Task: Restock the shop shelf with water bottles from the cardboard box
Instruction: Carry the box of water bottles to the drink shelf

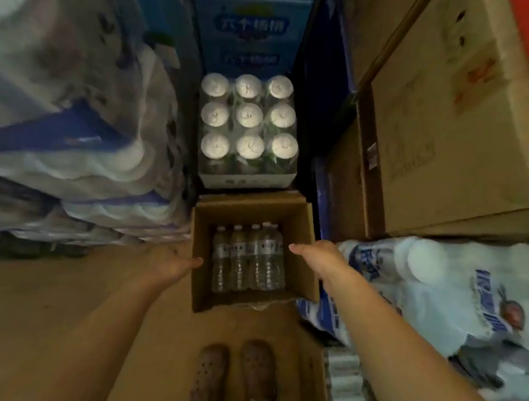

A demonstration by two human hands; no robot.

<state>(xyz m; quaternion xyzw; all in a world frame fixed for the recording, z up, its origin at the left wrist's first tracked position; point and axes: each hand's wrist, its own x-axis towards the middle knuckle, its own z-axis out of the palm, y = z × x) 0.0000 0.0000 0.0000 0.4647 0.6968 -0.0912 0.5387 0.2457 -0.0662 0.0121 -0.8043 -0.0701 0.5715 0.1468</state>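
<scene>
An open cardboard box (304, 269) stands on the brown floor ahead of my feet. Several clear water bottles (249, 257) lie side by side in it, caps pointing away from me. My left hand (176, 264) touches the box's left wall, thumb at the rim; its fingers are hidden under the wall. My right hand (320, 256) lies over the box's right wall, thumb pointing inward; whether its fingers curl round the wall cannot be seen. No shop shelf is in view.
A shrink-wrapped tray of white-capped bottles (250, 128) sits just beyond the box, with blue cartons (249, 24) stacked behind. Wrapped tissue packs (64, 99) rise at left. Large cardboard cartons (458, 127) and plastic-wrapped packs (465, 301) crowd the right. My feet in perforated clogs (234, 379) stand below.
</scene>
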